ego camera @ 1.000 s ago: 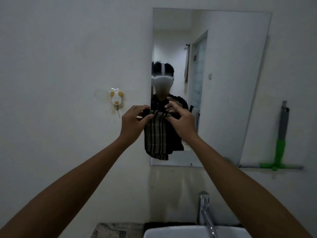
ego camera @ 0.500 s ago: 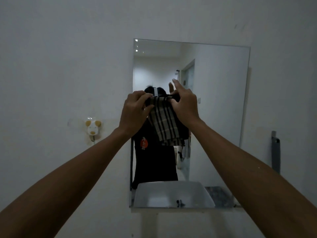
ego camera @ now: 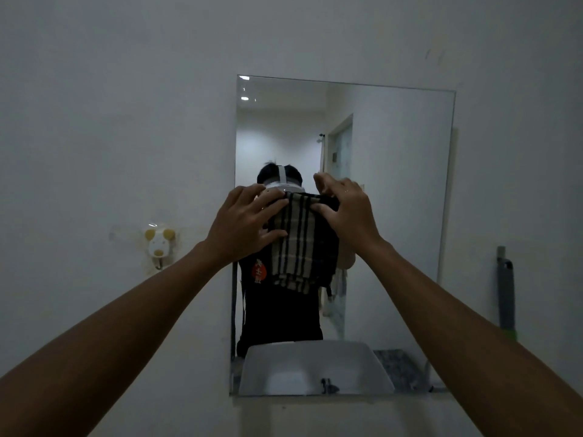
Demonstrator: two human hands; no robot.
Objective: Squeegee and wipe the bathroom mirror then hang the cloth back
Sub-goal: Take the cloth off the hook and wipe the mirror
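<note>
The striped cloth [ego camera: 301,244] is gripped at its top edge by the left hand [ego camera: 243,225] and right hand [ego camera: 347,216]. It is hung lengthwise downward before the mirror [ego camera: 394,184].

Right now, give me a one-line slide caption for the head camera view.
Both hands, left hand and right hand, hold a striped cloth up before the bathroom mirror.

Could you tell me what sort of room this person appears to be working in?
Most likely a small bathroom: a wall mirror reflects a white washbasin below it, a squeegee leans against the wall, and an animal-shaped hook is stuck nearby.
</note>
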